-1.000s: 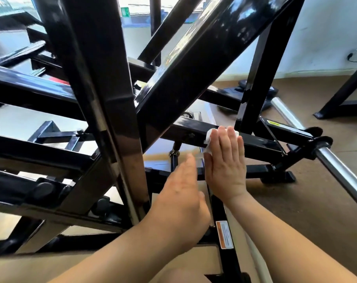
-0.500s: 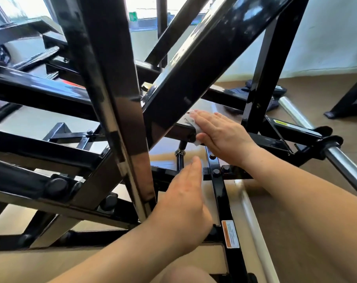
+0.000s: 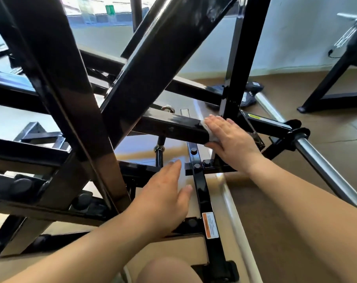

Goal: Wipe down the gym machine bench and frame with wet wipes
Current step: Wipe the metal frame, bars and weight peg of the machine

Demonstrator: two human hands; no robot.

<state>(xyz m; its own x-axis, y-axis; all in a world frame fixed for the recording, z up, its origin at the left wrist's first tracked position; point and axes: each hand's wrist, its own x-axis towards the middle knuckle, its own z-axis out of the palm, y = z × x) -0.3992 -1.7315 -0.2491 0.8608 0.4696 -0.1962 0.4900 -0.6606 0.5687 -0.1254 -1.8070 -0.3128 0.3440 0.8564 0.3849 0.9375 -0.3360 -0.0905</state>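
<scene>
A black steel gym machine frame fills the view, with thick diagonal beams (image 3: 161,54) crossing up front. My right hand (image 3: 230,139) lies flat on a low horizontal bar (image 3: 173,125), pressing a white wet wipe (image 3: 211,135) against it; only the wipe's edges show under the palm and fingers. The bar shines wet to the left of the wipe. My left hand (image 3: 163,199) hovers lower down with fingers straight and together, holding nothing, beside a thin black rail (image 3: 203,193). No bench pad is in view.
A chrome weight sleeve (image 3: 324,168) sticks out to the right of the bar. A black upright post (image 3: 234,58) rises just behind my right hand. An orange warning label (image 3: 210,225) sits on the thin rail. Another black machine leg (image 3: 332,78) stands on the brown floor at far right.
My right hand has slid the wipe back to the right along the bar, leaving a wet streak. The left hand has barely moved. The camera has shifted slightly.
</scene>
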